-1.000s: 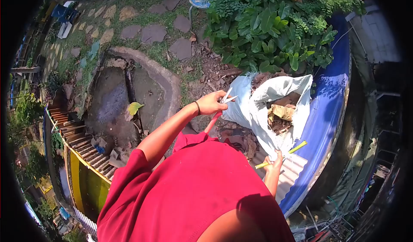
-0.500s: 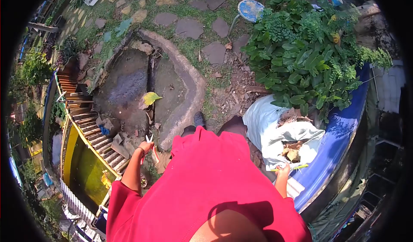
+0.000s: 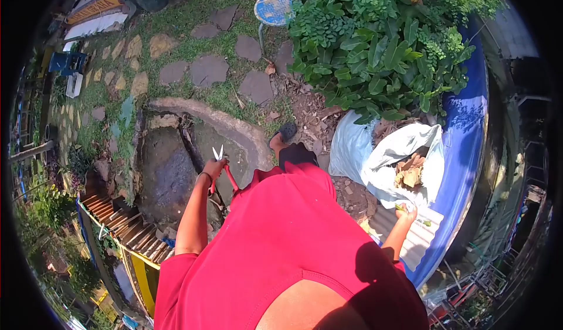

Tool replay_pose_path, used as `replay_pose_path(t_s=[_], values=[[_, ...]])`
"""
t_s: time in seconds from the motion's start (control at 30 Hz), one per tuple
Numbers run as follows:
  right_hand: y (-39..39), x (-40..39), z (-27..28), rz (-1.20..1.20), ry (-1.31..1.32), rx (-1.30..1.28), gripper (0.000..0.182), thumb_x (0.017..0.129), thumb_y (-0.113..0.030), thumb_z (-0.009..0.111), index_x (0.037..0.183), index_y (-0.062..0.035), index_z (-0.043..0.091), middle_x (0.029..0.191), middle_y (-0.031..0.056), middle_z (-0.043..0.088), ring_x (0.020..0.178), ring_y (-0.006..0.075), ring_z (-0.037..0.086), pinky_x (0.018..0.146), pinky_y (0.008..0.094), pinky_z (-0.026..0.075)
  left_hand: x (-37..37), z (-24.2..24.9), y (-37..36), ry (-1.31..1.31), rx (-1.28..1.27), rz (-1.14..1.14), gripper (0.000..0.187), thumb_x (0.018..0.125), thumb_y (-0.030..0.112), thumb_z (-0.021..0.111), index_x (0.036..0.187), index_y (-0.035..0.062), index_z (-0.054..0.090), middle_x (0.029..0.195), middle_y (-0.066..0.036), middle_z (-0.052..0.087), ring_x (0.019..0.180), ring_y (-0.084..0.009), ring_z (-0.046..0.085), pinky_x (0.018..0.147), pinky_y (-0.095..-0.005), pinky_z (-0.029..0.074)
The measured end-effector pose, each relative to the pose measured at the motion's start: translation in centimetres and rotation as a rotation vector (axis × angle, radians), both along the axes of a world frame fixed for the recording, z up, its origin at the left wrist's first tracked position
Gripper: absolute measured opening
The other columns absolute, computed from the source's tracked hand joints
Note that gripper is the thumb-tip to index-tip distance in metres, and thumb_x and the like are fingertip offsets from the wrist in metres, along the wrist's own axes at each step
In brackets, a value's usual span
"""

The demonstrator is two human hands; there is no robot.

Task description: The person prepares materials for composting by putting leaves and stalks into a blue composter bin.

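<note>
My left hand [image 3: 214,169] is closed around the red handles of pruning shears [image 3: 218,153]. Their two blades point away from me and are spread apart. On the other side, my right hand [image 3: 406,213] is closed at the near rim of a white sack [image 3: 384,180], and the rim seems pinched in its fingers. A small yellow-green bit of plant [image 3: 401,207] shows at those fingertips. Dry brown leaves [image 3: 410,170] fill the sack's open mouth.
A leafy bush [image 3: 375,54] grows behind the sack, beside a blue wall [image 3: 469,125]. A low concrete border [image 3: 229,122] rings a shallow basin ahead. A round stool [image 3: 274,9] stands on grass among stepping stones [image 3: 209,71]. Corrugated sheet [image 3: 413,242] lies under my right arm.
My view has turned and shifted, and my foot is farther forward. The long green stem at my right hand no longer shows across the sack. The shears stay in my left hand.
</note>
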State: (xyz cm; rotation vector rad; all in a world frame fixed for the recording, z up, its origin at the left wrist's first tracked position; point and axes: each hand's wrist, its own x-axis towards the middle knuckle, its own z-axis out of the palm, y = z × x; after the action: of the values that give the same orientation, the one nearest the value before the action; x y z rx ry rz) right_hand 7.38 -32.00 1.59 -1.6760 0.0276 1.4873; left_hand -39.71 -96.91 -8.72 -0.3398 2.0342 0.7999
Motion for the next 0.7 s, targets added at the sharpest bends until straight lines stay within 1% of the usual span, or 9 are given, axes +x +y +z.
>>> replay_pose_path(t_s=[0.07,0.13,0.2,0.37,0.47,0.5,0.57,0.63,0.7], values=[[-1.4,0.4,0.6,-0.146,0.006,0.004,0.026,0.084,-0.031,0.059,0.068,-0.0138,0.046,0.056,0.0000,0.039,0.040,0.0135,0.026,0.041,0.0264,0.025,-7.2,0.9,2.8,0.023,0.055,-0.140,0.042,0.081,0.044,0.064,0.092,0.0034,0.072,0.071,-0.006,0.060,0.064,-0.0194,0.059,0.058,-0.0359,0.047],[-3.0,1.5,2.5,-0.297,0.080,0.036,0.027,0.079,-0.022,0.061,0.065,-0.0154,0.039,0.054,-0.0013,0.028,0.042,0.0135,0.024,0.042,0.0269,0.023,-12.6,4.0,5.8,-0.030,0.109,-0.304,0.043,0.082,0.044,0.064,0.094,0.0037,0.072,0.074,-0.007,0.061,0.064,-0.0191,0.060,0.058,-0.0356,0.047],[-2.9,0.5,4.9,-0.399,0.349,0.039,0.031,0.074,-0.013,0.063,0.063,-0.0156,0.034,0.055,-0.0025,0.020,0.045,0.0142,0.020,0.045,0.0283,0.022,-18.3,6.1,8.6,0.056,0.146,-0.384,0.044,0.082,0.043,0.063,0.095,0.0023,0.071,0.072,-0.007,0.061,0.064,-0.0190,0.060,0.059,-0.0351,0.047],[-4.8,3.0,4.0,-0.502,-0.012,0.062,0.032,0.077,-0.015,0.063,0.062,-0.0169,0.035,0.054,-0.0033,0.025,0.045,0.0124,0.024,0.047,0.0291,0.028,-28.4,6.4,11.6,0.049,0.051,-0.422,0.044,0.080,0.044,0.063,0.093,0.0025,0.071,0.079,-0.011,0.066,0.066,-0.0207,0.062,0.061,-0.0348,0.049],[-6.8,3.6,5.1,-0.375,0.377,0.197,0.029,0.083,-0.014,0.058,0.061,-0.0179,0.038,0.053,-0.0049,0.032,0.043,0.0108,0.029,0.042,0.0260,0.029,-32.3,5.8,13.0,0.059,-0.013,-0.614,0.044,0.079,0.044,0.064,0.090,0.0018,0.071,0.079,-0.012,0.066,0.068,-0.0215,0.063,0.062,-0.0355,0.049],[-8.5,-0.3,7.9,-0.323,0.459,0.170,0.029,0.085,-0.014,0.056,0.061,-0.0176,0.039,0.052,-0.0046,0.034,0.042,0.0104,0.030,0.041,0.0249,0.028,-32.9,6.1,13.8,0.023,-0.020,-0.588,0.045,0.079,0.044,0.064,0.089,0.0010,0.070,0.078,-0.013,0.066,0.069,-0.0220,0.064,0.062,-0.0362,0.050],[-10.5,-3.4,8.8,-0.347,0.367,0.125,0.030,0.084,-0.016,0.059,0.061,-0.0167,0.040,0.052,-0.0033,0.038,0.044,0.0105,0.032,0.041,0.0252,0.027,-34.0,5.7,14.6,-0.022,-0.034,-0.581,0.045,0.080,0.045,0.064,0.087,0.0003,0.070,0.077,-0.013,0.066,0.070,-0.0226,0.065,0.062,-0.0368,0.050],[-12.6,-12.9,12.5,-0.531,-0.018,-0.067,0.033,0.085,-0.018,0.060,0.061,-0.0165,0.036,0.053,-0.0028,0.032,0.045,0.0106,0.031,0.042,0.0256,0.028,-35.2,3.7,14.9,0.008,-0.036,-0.678,0.046,0.080,0.045,0.064,0.086,-0.0002,0.070,0.075,-0.015,0.065,0.069,-0.0230,0.065,0.063,-0.0382,0.051],[-15.5,-10.0,9.0,-0.469,0.426,0.032,0.036,0.084,-0.018,0.060,0.059,-0.0165,0.035,0.052,-0.0034,0.031,0.045,0.0111,0.030,0.042,0.0266,0.028,-35.5,3.4,15.4,0.014,-0.005,-0.732,0.046,0.080,0.045,0.064,0.085,-0.0003,0.070,0.075,-0.015,0.066,0.067,-0.0244,0.065,0.063,-0.0389,0.051]])
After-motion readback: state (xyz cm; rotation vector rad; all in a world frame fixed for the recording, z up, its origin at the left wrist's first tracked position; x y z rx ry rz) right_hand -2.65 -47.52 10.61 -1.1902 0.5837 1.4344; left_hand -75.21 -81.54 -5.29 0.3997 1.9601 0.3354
